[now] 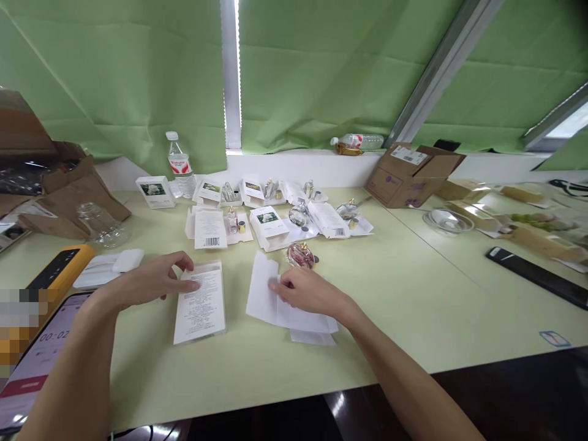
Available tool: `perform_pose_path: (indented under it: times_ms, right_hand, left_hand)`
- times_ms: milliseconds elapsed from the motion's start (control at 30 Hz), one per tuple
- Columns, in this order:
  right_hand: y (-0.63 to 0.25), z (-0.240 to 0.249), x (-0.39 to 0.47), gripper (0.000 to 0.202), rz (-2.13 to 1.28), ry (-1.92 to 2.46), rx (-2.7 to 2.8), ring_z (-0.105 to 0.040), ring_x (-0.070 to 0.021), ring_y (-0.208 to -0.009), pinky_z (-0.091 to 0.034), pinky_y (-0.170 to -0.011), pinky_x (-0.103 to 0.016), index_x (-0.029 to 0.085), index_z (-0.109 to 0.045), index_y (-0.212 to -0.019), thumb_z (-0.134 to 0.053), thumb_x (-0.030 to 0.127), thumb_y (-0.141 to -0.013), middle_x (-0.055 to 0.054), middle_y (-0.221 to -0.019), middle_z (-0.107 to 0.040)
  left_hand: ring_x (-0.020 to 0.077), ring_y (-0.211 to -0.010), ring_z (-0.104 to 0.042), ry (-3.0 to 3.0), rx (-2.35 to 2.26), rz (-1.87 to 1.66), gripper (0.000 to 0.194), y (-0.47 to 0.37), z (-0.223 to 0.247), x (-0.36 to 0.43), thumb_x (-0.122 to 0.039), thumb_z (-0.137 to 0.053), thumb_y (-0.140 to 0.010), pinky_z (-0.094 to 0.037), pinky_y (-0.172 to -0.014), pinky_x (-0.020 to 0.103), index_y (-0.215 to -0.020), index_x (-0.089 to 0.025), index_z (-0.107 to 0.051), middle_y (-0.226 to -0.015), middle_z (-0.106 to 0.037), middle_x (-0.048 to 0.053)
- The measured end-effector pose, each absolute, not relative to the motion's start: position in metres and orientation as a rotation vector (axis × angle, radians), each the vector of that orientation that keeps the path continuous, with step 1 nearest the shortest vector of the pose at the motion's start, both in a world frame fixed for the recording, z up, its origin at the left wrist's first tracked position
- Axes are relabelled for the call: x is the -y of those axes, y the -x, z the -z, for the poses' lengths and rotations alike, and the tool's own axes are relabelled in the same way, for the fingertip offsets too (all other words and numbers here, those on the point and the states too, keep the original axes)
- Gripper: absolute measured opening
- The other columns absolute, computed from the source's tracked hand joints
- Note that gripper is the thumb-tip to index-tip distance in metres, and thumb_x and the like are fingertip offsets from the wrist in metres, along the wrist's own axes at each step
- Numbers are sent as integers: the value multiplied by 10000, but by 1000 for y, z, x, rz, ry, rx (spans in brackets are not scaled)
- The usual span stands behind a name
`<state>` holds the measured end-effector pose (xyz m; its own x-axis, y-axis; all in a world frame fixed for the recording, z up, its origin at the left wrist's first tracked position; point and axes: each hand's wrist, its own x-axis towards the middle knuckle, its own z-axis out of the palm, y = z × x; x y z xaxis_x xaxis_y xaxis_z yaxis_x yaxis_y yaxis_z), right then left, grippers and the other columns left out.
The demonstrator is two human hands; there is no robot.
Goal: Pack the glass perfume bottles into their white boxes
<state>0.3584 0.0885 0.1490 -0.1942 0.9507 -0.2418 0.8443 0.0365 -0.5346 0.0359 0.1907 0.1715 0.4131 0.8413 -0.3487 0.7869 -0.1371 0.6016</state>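
My left hand (151, 278) is over a white box (201, 312) printed with dense text, which lies flat. Its thumb rests on the printed face, apart from the other fingers, which bend down at the box's upper left. My right hand (307, 291) has its fingers curled at a blank white folded card (263, 285), thumb and index finger closed at the card's fold. Part of the card is hidden beneath that hand. Just beyond it lies an ornate perfume bottle (301, 255) with a pinkish body and gold trim, next to a small dark cap.
Behind are rows of opened white boxes (211, 228) with small bottles. A phone (39, 361), a yellow device (59, 269) and a white case (108, 268) lie left. A water bottle (180, 166) and carton (408, 174) stand behind; a black strip-like object (537, 275) lies right.
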Motion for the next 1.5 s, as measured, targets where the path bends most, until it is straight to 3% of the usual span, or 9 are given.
perform_pose_path:
  times_ms: [133, 300, 500, 633, 767, 900, 1167, 1400, 1500]
  right_hand:
    - [-358, -149, -88, 464, -902, 1792, 2149, -398, -98, -502, -242, -495, -279, 178, -445, -590, -412, 473, -946, 7, -571, -504]
    - [-357, -148, -88, 420, -900, 1692, 2199, -381, -97, -534, -247, -498, -266, 175, -434, -608, -427, 442, -932, 18, -601, -476]
    - [-354, -152, -87, 379, -969, 1586, 2228, -357, -91, -521, -245, -486, -262, 171, -487, -622, -452, 401, -921, 35, -587, -445]
    - [-352, -154, -86, 368, -988, 1536, 2216, -355, -90, -517, -250, -489, -262, 170, -520, -624, -466, 379, -922, 41, -575, -443]
    - [-351, -152, -87, 366, -974, 1539, 2185, -359, -90, -525, -256, -498, -259, 167, -522, -619, -481, 374, -919, 40, -578, -454]
    - [-350, -152, -88, 337, -923, 1524, 2136, -434, -105, -567, -306, -530, -256, 169, -557, -666, -483, 373, -923, 21, -628, -541]
    - [-346, -156, -88, 182, -588, 1449, 1946, -619, -200, -980, -443, -856, -339, 217, -674, -991, -523, 287, -916, -44, -1040, -700]
    - [-345, -158, -86, 293, -394, 1446, 1810, -509, -242, -1234, -390, -1032, -424, 277, -601, -1189, -557, 323, -904, -44, -1299, -590]
    - [-343, -157, -84, 487, -465, 1474, 1735, -410, -273, -1339, -352, -1083, -468, 310, -457, -1368, -568, 367, -897, -50, -1471, -431]
  left_hand:
    - [268, -776, -647, -2053, -1490, -166, 596, -39, -168, -193, -670, -666, -633, -484, -619, 322, -1054, -248, -649, -876, -672, 87]
    - [226, -821, -637, -2173, -1401, -343, 489, -61, -173, -185, -661, -533, -782, -472, -661, 302, -1045, -260, -628, -1051, -675, 64]
    - [185, -640, -590, -1991, -1173, -356, 509, -104, -169, -157, -618, -481, -849, -428, -557, 267, -1199, -258, -560, -797, -697, 24]
    - [196, -634, -594, -1863, -1115, -378, 555, -118, -164, -146, -563, -578, -803, -392, -522, 253, -1269, -263, -534, -740, -687, 14]
    - [131, -447, -442, -1767, -1105, -345, 550, -118, -166, -145, -500, -630, -772, -286, -413, 229, -1266, -277, -540, -600, -584, -41]
    - [89, -391, -323, -1691, -1072, -302, 379, -115, -171, -146, -423, -611, -789, -247, -395, 222, -1118, -235, -625, -545, -523, -55]
    - [93, -506, -423, -1598, -1065, -581, 285, -101, -177, -159, -407, -597, -818, -297, -411, 193, -1022, -216, -650, -732, -582, -10]
    - [104, -515, -450, -1484, -1141, -928, 294, -93, -181, -167, -417, -637, -802, -332, -420, 212, -991, -192, -659, -684, -559, -10]
    - [118, -550, -473, -1451, -1160, -1074, 305, -92, -181, -169, -418, -651, -789, -352, -410, 217, -985, -186, -674, -732, -588, 7]
